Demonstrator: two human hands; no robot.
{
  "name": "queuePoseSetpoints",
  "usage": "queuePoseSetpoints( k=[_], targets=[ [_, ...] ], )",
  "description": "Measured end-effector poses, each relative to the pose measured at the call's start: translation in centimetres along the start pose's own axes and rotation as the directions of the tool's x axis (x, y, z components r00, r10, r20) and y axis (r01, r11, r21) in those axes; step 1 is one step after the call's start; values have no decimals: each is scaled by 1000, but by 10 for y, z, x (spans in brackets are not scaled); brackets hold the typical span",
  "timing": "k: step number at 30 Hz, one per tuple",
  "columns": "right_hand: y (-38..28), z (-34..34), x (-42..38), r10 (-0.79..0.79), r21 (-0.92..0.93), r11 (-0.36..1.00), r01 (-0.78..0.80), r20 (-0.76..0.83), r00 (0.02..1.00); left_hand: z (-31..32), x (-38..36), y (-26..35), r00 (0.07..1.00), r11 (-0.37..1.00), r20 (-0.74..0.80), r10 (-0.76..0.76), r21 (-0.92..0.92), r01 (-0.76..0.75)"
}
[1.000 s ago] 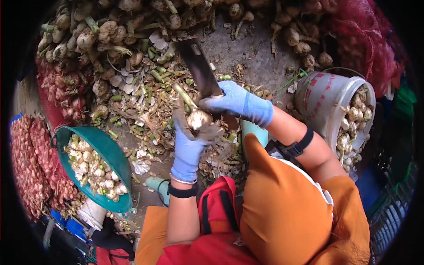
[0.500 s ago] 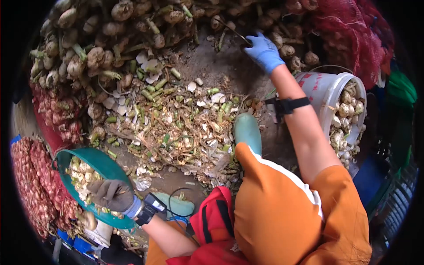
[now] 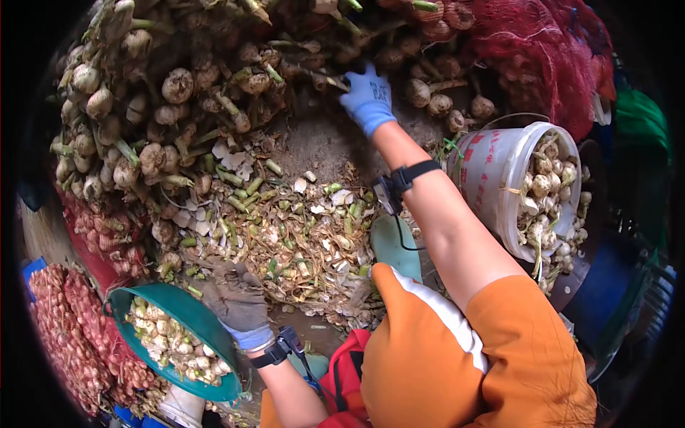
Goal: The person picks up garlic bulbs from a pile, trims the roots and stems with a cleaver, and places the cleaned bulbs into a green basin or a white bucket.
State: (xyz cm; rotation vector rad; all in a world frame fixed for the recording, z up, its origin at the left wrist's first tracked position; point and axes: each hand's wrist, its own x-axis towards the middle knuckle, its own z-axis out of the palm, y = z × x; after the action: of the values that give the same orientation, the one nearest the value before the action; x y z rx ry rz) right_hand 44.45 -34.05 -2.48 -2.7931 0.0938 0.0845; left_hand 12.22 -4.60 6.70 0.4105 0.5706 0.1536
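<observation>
My right hand (image 3: 368, 100), in a light blue glove, is closed on a thin tool (image 3: 317, 74) that points left toward the heap of garlic bulbs with stalks (image 3: 178, 85). My left hand (image 3: 241, 298), in a glove with a dirty grey palm, is apart from the heap, with nothing visible in it. It hovers beside the green basin (image 3: 219, 324), which holds trimmed garlic bulbs (image 3: 171, 339). Below and between my hands lie cut stalks and dry peelings (image 3: 300, 242) on the ground.
A white bucket (image 3: 485, 160) of garlic lies tilted at the right. Red mesh sacks stand at the upper right (image 3: 535, 57) and lower left (image 3: 68, 328). My green boot (image 3: 396, 246) is at the edge of the peelings.
My left hand has moved right, away from the bulbs in the green basin. My right hand has moved left with the tool, closer to the heap. The view has shifted slightly.
</observation>
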Motion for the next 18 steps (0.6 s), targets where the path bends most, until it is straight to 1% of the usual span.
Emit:
queuePoseSetpoints(
  k=[1, 3, 4, 5, 7, 8, 9, 11, 12, 13, 14, 15, 16, 17, 18],
  targets=[
    [4, -1, -9, 2, 4, 1000, -2, -10, 1000, -3, 1, 0, 1000, 1000, 10, 1, 3, -1],
    [21, 8, -26, -185, 157, 969, 189, -41, 982, -8, 4, 1, 990, 998, 127, -61, 22, 58],
    [32, 9, -29, -231, 138, 961, 240, -82, 970, -12, 3, 2, 992, 998, 112, -56, 41, 52],
    [42, 9, -26, -208, 112, 967, 228, -166, 964, -16, 4, 1, 993, 998, 107, -51, 41, 47],
    [44, -10, -14, 20, 75, 997, -16, -59, 998, -23, 3, 1, 996, 997, 69, -52, 56, 48],
    [43, -13, -4, 35, 94, 995, -35, -6, 999, -21, 2, -1, 996, 997, 65, -58, 60, 54],
    [35, -11, -4, 38, 94, 995, -37, -9, 999, -16, 5, -7, 994, 996, 70, -88, 39, 86],
    [5, -3, -1, -44, 157, 987, 36, 46, 998, -7, 10, -20, 990, 993, 89, -114, 15, 113],
    [1, 5, -2, -50, 145, 988, 48, 16, 999, -5, 12, -28, 992, 991, 6, -129, 46, 129],
    [4, 8, -6, -102, 129, 987, 99, 15, 995, -2, 14, -35, 987, 987, -79, -139, 74, 145],
    [6, 5, -9, -176, 86, 981, 171, 47, 983, 2, 16, -39, 977, 984, -153, -148, 76, 161],
    [9, 4, -15, -243, 45, 970, 240, 88, 966, 4, 17, -41, 978, 985, -153, -144, 76, 157],
    [9, 6, -21, -239, 44, 971, 236, 91, 967, 6, 18, -43, 978, 975, -141, -155, 138, 175],
    [11, 7, -24, -286, -37, 957, 286, 22, 958, 7, 19, -47, 977, 961, -128, -171, 197, 194],
    [13, 7, -27, -332, -122, 938, 325, -42, 942, 6, 19, -47, 970, 957, -155, -189, 194, 217]
  ],
)
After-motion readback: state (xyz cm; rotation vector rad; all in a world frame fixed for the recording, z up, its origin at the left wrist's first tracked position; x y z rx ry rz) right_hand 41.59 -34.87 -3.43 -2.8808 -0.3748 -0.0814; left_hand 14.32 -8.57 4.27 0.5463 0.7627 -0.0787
